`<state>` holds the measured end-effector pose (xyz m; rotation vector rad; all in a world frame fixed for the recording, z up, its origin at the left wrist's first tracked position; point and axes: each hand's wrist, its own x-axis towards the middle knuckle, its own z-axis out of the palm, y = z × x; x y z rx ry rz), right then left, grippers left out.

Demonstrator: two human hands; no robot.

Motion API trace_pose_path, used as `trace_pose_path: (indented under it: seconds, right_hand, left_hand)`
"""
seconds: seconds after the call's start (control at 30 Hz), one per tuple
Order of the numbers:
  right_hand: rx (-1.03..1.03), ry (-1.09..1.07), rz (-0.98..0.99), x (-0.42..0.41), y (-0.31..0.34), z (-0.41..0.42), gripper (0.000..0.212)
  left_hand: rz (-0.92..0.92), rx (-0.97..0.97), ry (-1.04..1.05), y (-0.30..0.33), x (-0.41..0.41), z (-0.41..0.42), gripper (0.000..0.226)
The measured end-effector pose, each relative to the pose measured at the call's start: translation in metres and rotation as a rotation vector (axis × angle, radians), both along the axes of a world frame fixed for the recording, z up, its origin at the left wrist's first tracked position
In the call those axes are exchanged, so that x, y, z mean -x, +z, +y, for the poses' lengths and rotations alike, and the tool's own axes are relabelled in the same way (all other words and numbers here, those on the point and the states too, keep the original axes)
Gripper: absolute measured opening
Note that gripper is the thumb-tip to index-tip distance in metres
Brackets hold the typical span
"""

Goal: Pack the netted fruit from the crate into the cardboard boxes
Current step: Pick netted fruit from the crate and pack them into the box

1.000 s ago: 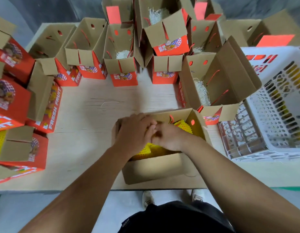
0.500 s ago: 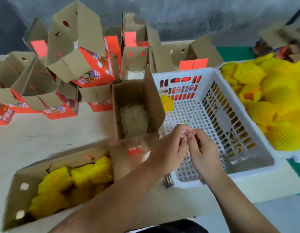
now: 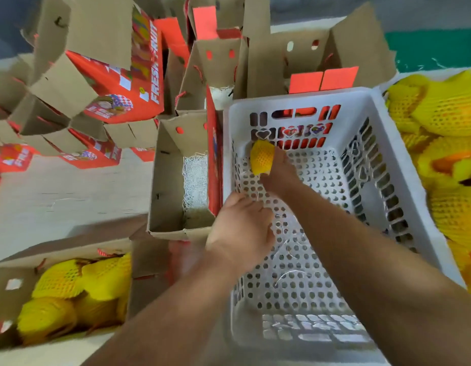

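A white plastic crate (image 3: 403, 165) stands in front of me, and a single yellow netted fruit (image 3: 261, 156) lies in its far left corner. My right hand (image 3: 279, 173) reaches into the crate and grips that fruit. My left hand (image 3: 241, 228) hovers over the crate's left wall with its fingers relaxed, holding nothing. An open cardboard box (image 3: 173, 178) lined with white shredded paper stands just left of the crate. At the lower left, another open box (image 3: 7, 273) holds several netted fruit (image 3: 78, 286).
A second crate heaped with yellow netted fruit (image 3: 445, 165) sits at the right edge. Several open red and brown cardboard boxes (image 3: 118, 83) crowd the back and left of the pale wooden table (image 3: 70, 191). Green floor shows at the far right.
My view has swung right from the filled box to the white crate. Both hands left that box; the right hand has reached into the crate and closed on the lone fruit.
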<state>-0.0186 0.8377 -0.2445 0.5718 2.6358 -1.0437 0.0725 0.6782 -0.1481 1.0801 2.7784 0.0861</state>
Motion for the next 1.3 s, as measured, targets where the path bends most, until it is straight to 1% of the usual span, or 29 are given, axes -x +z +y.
trace_pose_path:
  seconds: [0.1,0.2,0.23,0.27,0.3,0.33,0.37,0.43,0.5,0.57,0.67,0.73,0.8,0.83,0.87,0.9,0.93,0.97,1.0,1.03,1.1,1.17,1.2,1.23,1.3]
  right_hand:
    - [-0.035,-0.06,-0.026,0.025,-0.027,0.006,0.096]
    - [-0.1,-0.053,0.065,0.033,-0.036,0.008,0.098]
    - [-0.077,-0.002,0.123,0.034,-0.036,0.005,0.097]
    - [-0.009,0.031,0.184,0.034,-0.037,0.001,0.093]
    - [0.078,0.025,0.222,0.033,-0.036,-0.003,0.089]
    - [0.116,0.01,0.241,0.031,-0.036,-0.007,0.087]
    - [0.12,-0.011,0.236,0.03,-0.035,-0.012,0.087]
    - [0.099,-0.06,0.135,0.025,-0.035,-0.02,0.086]
    - [0.161,-0.174,0.032,0.014,-0.03,-0.022,0.085]
    - [0.24,-0.245,0.077,-0.005,-0.015,-0.021,0.079]
    - [0.346,-0.252,0.258,-0.051,0.024,-0.019,0.069]
    - [0.366,-0.269,0.335,-0.088,0.063,-0.023,0.069]
    - [0.34,-0.199,0.392,-0.124,0.102,-0.034,0.074]
    - [0.301,-0.137,0.405,-0.144,0.12,-0.041,0.079]
    - [0.246,-0.073,0.413,-0.163,0.136,-0.051,0.084]
    - [0.201,-0.024,0.416,-0.182,0.15,-0.063,0.088]
    - [0.179,0.006,0.413,-0.198,0.162,-0.08,0.093]
    - [0.191,0.02,0.408,-0.213,0.173,-0.101,0.098]
    - [0.208,0.027,0.411,-0.223,0.179,-0.124,0.104]
    - [0.224,0.026,0.417,-0.23,0.182,-0.151,0.107]
    - [0.268,0.029,0.423,-0.234,0.182,-0.204,0.109]
    - [0.41,0.023,0.414,-0.23,0.177,-0.255,0.1]
    - [0.483,0.038,0.397,-0.226,0.173,-0.278,0.093]
    - [0.532,0.065,0.394,-0.222,0.167,-0.297,0.085]
    - [0.56,0.085,0.42,-0.214,0.155,-0.329,0.074]
  left_hand:
    - [0.006,0.055,-0.018,0.001,-0.001,0.0,0.024]
    - [0.015,0.067,-0.014,0.002,-0.001,0.0,0.028]
    - [0.017,0.079,-0.018,0.002,-0.001,0.0,0.03]
    - [0.016,0.086,-0.025,0.003,-0.001,0.0,0.032]
    - [0.009,0.088,-0.029,0.004,-0.002,0.0,0.032]
    - [0.003,0.086,-0.026,0.005,-0.002,0.0,0.031]
    - [0.003,0.077,-0.02,0.005,-0.002,0.0,0.029]
    - [0.005,0.049,-0.012,0.004,-0.001,0.0,0.025]
    - [-0.001,0.003,-0.017,0.002,-0.001,-0.001,0.024]
    - [0.009,-0.116,-0.038,0.002,-0.002,-0.003,0.02]
    - [-0.036,-0.34,-0.079,0.005,-0.004,-0.01,0.015]
    - [-0.12,-0.531,-0.124,0.011,-0.012,-0.019,0.012]
    - [-0.239,-0.734,-0.134,0.014,-0.029,-0.037,0.009]
    - [-0.317,-0.843,-0.097,0.014,-0.041,-0.05,0.008]
    - [-0.427,-0.966,-0.015,0.015,-0.055,-0.066,0.007]
    - [-0.56,-1.093,0.107,0.018,-0.067,-0.086,0.006]
    - [-0.677,-1.21,0.25,0.021,-0.077,-0.106,0.01]
    - [-0.751,-1.299,0.374,0.022,-0.083,-0.126,0.018]
    - [-0.774,-1.342,0.445,0.021,-0.086,-0.146,0.026]
    - [-0.785,-1.345,0.46,0.021,-0.087,-0.166,0.034]
    - [-0.848,-1.321,0.402,0.022,-0.084,-0.208,0.041]
    - [-0.912,-1.34,0.382,0.025,-0.078,-0.249,0.038]
    - [-0.907,-1.334,0.41,0.025,-0.074,-0.27,0.037]
    - [-0.881,-1.313,0.454,0.025,-0.07,-0.289,0.036]
    - [-0.786,-1.217,0.506,0.024,-0.063,-0.327,0.029]
